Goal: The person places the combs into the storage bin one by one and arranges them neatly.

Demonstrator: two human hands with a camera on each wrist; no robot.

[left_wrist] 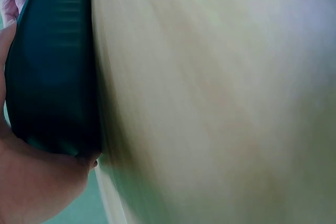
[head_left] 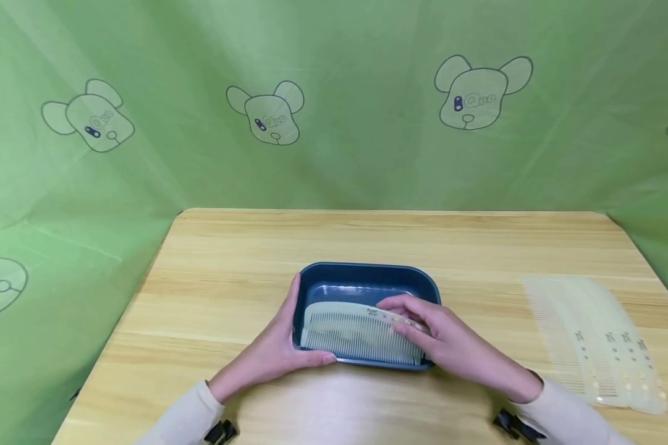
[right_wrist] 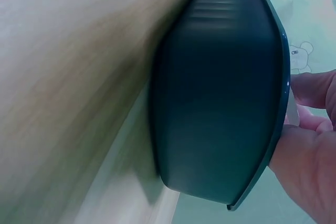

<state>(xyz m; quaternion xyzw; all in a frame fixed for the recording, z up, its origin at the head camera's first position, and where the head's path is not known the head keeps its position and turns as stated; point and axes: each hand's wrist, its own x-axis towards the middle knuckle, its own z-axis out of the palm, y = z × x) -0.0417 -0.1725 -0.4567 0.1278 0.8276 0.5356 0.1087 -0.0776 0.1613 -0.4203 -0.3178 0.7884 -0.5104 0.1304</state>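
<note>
A dark blue rectangular box (head_left: 367, 272) with rounded corners sits near the middle of the table. My left hand (head_left: 272, 349) grips its left end, thumb along the front rim; the left wrist view shows this hand (left_wrist: 39, 182) against the outer wall. Inside the box lies a pale, see-through comb (head_left: 339, 321), teeth toward me and curved back away. At its right end my right hand (head_left: 447, 337) pinches the comb between thumb and fingers, over the box's right rim. From the right wrist, the box's side wall (right_wrist: 220, 98) hides most of the comb.
Several similar pale combs (head_left: 589, 334) lie overlapped at the table's right side. Green cloth (head_left: 356, 167) printed with bear faces hangs behind and beside the wooden table (head_left: 211, 272). Dark straps (head_left: 220, 431) show near the wrists.
</note>
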